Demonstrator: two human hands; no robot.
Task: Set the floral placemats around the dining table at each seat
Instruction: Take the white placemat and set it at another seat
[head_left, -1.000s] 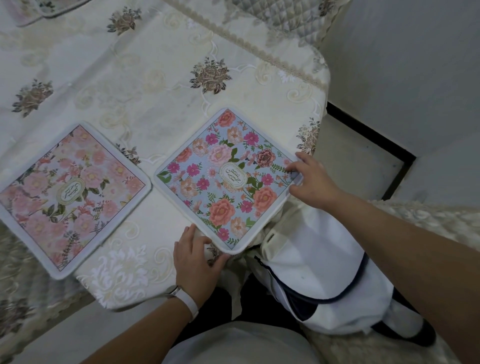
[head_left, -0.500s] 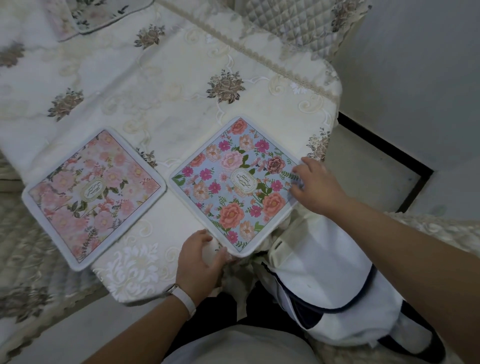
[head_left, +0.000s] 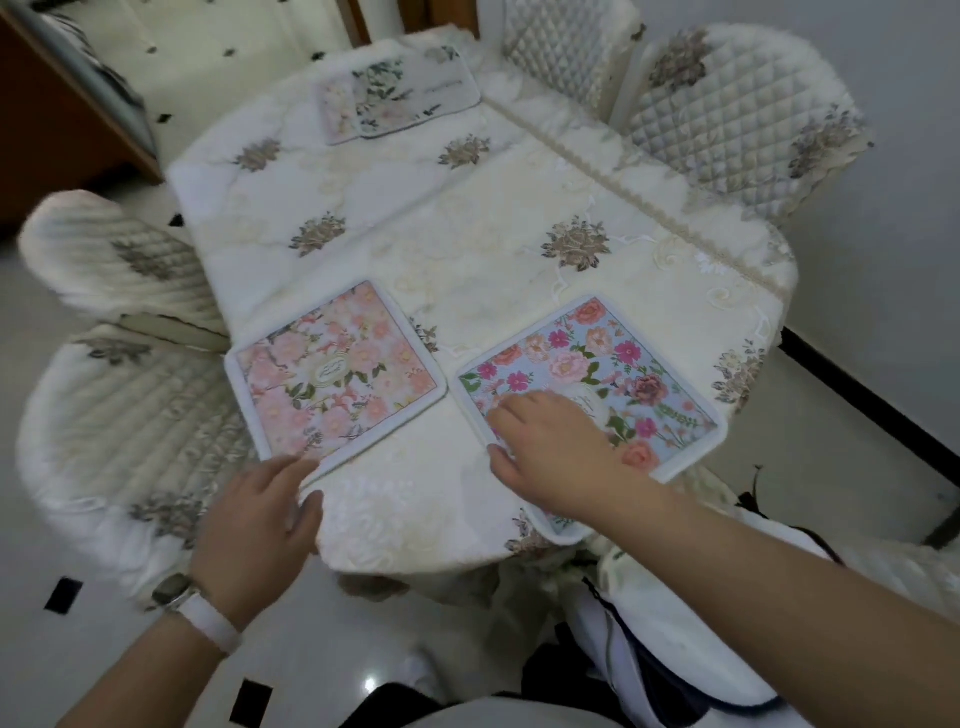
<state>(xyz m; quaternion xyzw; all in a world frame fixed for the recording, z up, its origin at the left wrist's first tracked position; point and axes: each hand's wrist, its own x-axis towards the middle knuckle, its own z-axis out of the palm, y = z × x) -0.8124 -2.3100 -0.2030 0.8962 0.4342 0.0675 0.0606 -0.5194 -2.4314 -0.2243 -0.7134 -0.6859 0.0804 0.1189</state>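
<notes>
While the blue floral placemat (head_left: 631, 371) is lying at the near right of the dining table (head_left: 467, 249), the right hand (head_left: 550, 441) is pressing on it with fingers spread flat. The left hand (head_left: 254, 525), fingers loosely straight, is touching the near corner of the pink floral placemat (head_left: 337, 374), just left. Two overlapping placemats (head_left: 400, 93) are lying at the far edge; quilted chairs (head_left: 130, 415) are crowding the left and far-right sides.

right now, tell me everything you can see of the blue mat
The blue mat is squarish with rounded corners: pale blue, printed with pink, coral and magenta flowers and green leaves, inside a raised white border that looks padded. A cream oval label sits mid-mat, partly hidden. It lies flat on the table, near right, turned cornerwise, its near corner at or just over the edge. The right hand rests on its left part, fingers spread.
</notes>
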